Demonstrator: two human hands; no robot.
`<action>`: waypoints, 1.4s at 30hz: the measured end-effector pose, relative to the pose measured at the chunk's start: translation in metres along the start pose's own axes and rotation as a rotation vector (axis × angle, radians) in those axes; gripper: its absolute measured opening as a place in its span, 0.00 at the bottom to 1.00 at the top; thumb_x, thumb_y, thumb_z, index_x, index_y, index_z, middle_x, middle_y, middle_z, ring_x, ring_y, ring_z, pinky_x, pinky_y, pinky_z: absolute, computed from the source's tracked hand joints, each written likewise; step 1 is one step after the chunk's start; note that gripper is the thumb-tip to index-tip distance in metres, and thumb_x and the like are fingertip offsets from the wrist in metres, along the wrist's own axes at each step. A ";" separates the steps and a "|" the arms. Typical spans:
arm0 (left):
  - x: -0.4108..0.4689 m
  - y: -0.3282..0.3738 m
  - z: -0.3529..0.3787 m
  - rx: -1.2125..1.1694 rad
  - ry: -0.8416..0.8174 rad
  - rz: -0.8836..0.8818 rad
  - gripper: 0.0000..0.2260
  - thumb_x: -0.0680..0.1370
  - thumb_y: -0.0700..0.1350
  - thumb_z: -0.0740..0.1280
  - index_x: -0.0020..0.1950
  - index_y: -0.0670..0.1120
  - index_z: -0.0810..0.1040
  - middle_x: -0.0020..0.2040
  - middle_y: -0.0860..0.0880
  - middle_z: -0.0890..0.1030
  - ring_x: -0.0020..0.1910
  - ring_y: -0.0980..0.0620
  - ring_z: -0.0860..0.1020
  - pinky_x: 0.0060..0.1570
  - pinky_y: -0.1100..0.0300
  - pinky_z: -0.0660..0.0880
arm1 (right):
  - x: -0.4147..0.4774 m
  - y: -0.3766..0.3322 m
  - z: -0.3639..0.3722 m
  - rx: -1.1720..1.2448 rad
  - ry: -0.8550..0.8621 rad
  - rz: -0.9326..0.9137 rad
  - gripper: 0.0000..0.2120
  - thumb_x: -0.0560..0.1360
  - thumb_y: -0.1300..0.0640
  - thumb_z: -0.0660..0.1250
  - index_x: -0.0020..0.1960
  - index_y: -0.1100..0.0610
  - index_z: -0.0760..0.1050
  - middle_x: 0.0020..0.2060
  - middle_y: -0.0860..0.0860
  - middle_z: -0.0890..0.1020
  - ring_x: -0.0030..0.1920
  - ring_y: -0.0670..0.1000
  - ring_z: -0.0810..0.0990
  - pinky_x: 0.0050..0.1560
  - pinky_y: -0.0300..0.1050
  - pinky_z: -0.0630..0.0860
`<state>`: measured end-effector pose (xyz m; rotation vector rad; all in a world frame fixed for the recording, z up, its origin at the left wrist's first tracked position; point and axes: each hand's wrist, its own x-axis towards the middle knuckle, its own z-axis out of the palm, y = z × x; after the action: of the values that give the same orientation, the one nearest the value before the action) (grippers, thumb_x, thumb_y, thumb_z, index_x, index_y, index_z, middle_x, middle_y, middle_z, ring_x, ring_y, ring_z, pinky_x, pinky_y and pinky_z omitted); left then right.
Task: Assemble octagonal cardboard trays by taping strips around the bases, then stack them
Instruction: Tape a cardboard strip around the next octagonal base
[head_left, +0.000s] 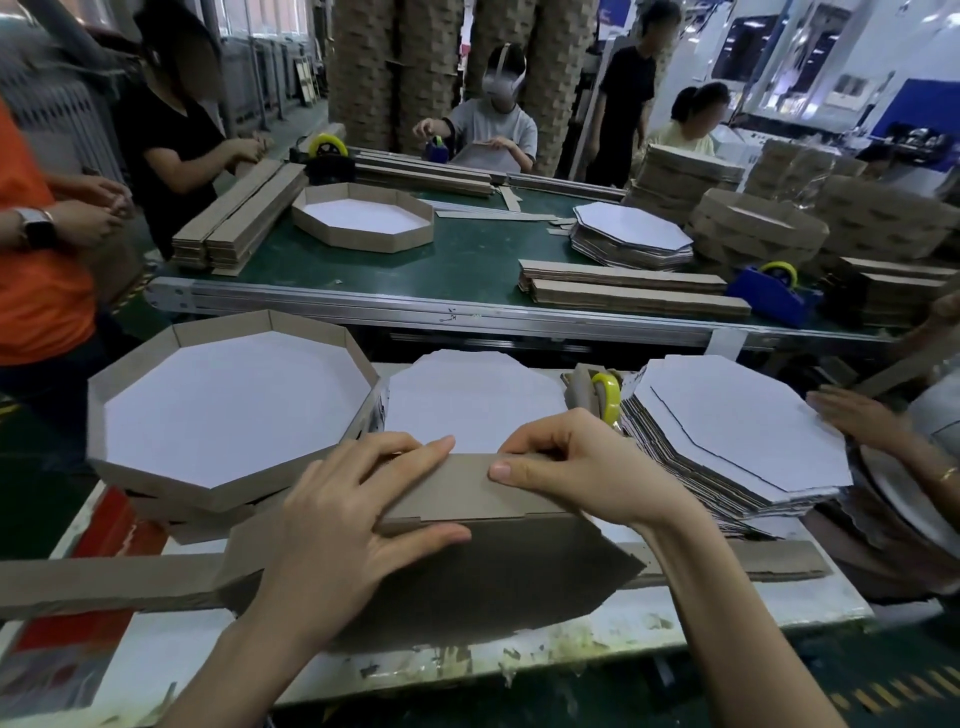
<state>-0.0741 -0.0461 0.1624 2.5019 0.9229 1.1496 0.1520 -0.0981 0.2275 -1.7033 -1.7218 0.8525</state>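
An octagonal base (467, 405) with a white face is tilted up on its edge in front of me, its brown underside (493, 577) facing me. A brown cardboard strip (457, 483) lies folded along its top edge and runs out to both sides. My left hand (353, 525) presses the strip from the left, thumb on the brown side. My right hand (576, 467) pinches the strip at the top edge. A finished tray (140, 457) with raised brown walls sits on the left, on top of other trays.
A stack of flat octagonal bases (737, 441) lies at the right, with another person's hand (862, 421) on it. A yellow tape roll (608, 397) stands behind my right hand. Beyond is a green conveyor (467, 260) with another tray, strip bundles and a blue tape dispenser (774, 293). Several people work around it.
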 end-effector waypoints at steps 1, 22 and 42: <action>0.000 0.000 0.001 0.003 0.001 0.005 0.27 0.74 0.69 0.59 0.66 0.55 0.77 0.56 0.56 0.76 0.54 0.57 0.72 0.44 0.52 0.77 | -0.001 0.001 0.002 0.030 0.014 0.003 0.08 0.75 0.51 0.73 0.45 0.56 0.84 0.36 0.47 0.84 0.36 0.42 0.80 0.38 0.35 0.75; 0.053 0.027 0.015 -0.047 -0.212 0.048 0.17 0.75 0.64 0.56 0.56 0.66 0.80 0.60 0.57 0.79 0.59 0.51 0.73 0.56 0.52 0.72 | 0.062 0.149 -0.049 0.272 0.612 0.599 0.11 0.79 0.62 0.59 0.38 0.59 0.73 0.33 0.52 0.71 0.33 0.51 0.70 0.36 0.44 0.71; 0.104 0.033 0.056 0.038 -0.303 -0.026 0.15 0.74 0.68 0.57 0.56 0.71 0.78 0.60 0.63 0.77 0.58 0.61 0.70 0.52 0.62 0.67 | 0.140 0.315 -0.091 0.412 0.462 1.022 0.08 0.78 0.64 0.63 0.56 0.63 0.75 0.49 0.60 0.82 0.45 0.58 0.82 0.48 0.54 0.80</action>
<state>0.0337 -0.0029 0.2026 2.5882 0.8960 0.7228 0.4189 0.0419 0.0370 -2.2076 -0.2666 1.0023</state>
